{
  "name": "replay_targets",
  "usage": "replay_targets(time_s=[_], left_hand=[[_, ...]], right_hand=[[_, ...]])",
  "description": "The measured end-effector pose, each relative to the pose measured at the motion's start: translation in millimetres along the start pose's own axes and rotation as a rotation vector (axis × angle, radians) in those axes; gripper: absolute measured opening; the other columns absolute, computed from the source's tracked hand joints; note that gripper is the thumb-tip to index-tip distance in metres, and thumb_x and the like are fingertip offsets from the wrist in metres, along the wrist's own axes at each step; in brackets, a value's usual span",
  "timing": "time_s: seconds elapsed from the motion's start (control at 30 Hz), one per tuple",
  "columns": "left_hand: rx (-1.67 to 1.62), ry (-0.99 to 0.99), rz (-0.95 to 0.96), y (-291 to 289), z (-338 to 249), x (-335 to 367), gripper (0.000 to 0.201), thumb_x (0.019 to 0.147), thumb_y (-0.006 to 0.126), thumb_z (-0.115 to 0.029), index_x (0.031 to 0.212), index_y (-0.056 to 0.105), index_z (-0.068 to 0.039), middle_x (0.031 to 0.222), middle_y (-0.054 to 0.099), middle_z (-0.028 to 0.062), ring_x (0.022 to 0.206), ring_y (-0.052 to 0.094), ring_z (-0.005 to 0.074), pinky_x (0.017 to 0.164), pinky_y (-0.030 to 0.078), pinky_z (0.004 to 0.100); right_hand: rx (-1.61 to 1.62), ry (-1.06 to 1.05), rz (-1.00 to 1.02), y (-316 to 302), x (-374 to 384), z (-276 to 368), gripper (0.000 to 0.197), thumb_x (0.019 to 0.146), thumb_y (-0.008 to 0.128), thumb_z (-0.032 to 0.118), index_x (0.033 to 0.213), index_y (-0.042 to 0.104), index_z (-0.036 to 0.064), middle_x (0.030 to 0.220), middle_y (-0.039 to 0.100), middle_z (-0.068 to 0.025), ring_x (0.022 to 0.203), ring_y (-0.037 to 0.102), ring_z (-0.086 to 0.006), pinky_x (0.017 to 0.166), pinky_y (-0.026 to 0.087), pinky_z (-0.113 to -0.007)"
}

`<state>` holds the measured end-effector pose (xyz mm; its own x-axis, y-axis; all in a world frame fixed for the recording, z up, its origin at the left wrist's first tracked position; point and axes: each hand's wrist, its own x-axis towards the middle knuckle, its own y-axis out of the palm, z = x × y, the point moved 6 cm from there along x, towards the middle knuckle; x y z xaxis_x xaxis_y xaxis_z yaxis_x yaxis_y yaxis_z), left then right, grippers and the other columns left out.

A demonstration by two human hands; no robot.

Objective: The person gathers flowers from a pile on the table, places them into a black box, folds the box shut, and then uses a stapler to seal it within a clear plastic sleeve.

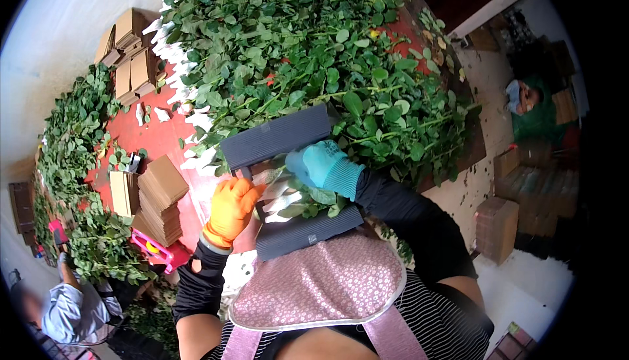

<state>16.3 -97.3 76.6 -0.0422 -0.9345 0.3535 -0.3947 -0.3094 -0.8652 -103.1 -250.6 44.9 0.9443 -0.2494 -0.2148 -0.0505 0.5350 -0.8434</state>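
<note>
Two dark grey ridged boards, a far one (278,137) and a near one (308,232), form the sides of a holder on the red table in front of me. Between them lie several leafy rose stems whose heads wear white net sleeves (283,201), pointing left. My left hand (230,210), in an orange glove, is closed at the left end beside the sleeved heads; what its fingers grip is hidden. From the right, my right hand (324,165), in a teal glove, reaches in with curled fingers around a leafy stem just behind the heads.
A large heap of leafy stems (282,52) covers the far table, white-sleeved heads along its left edge. Folded cardboard stacks (160,193) and a pink plastic item (159,250) stand left on the red tabletop (154,124). Another person (75,307) works at lower left.
</note>
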Motion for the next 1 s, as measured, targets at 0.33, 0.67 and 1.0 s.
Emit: replay_targets(time_s=[0.33,0.67,1.0], left_hand=[[0.068,-0.361,-0.126,5,4,-12,0.059,0.070,0.083,-0.002,0.125,0.064,-0.007,0.110,0.065,0.0103,0.092,0.061,0.0292,0.079,0.049,0.0391],[-0.588,-0.872,-0.398,-8,56,-100,0.005,0.091,0.067,-0.002,0.095,0.066,-0.004,0.087,0.063,0.0040,0.077,0.054,0.0179,0.073,0.047,0.0341],[-1.190,-0.709,-0.399,15,19,-76,0.012,0.095,0.066,-0.017,0.091,0.057,-0.010,0.078,0.053,0.0030,0.065,0.051,0.0130,0.061,0.045,0.0271]], right_hand=[[0.126,-0.046,-0.060,12,2,-19,0.018,0.085,0.067,0.022,0.100,0.067,0.0119,0.084,0.070,-0.0149,0.077,0.069,-0.0345,0.069,0.054,-0.047],[0.069,0.099,0.058,18,4,-18,0.025,0.092,0.061,0.026,0.114,0.065,0.0137,0.081,0.069,-0.0183,0.077,0.070,-0.0358,0.071,0.056,-0.048],[-0.175,0.048,0.316,17,-5,-4,0.040,0.092,0.057,0.031,0.127,0.060,0.0105,0.095,0.070,-0.0156,0.087,0.069,-0.0354,0.078,0.054,-0.050]])
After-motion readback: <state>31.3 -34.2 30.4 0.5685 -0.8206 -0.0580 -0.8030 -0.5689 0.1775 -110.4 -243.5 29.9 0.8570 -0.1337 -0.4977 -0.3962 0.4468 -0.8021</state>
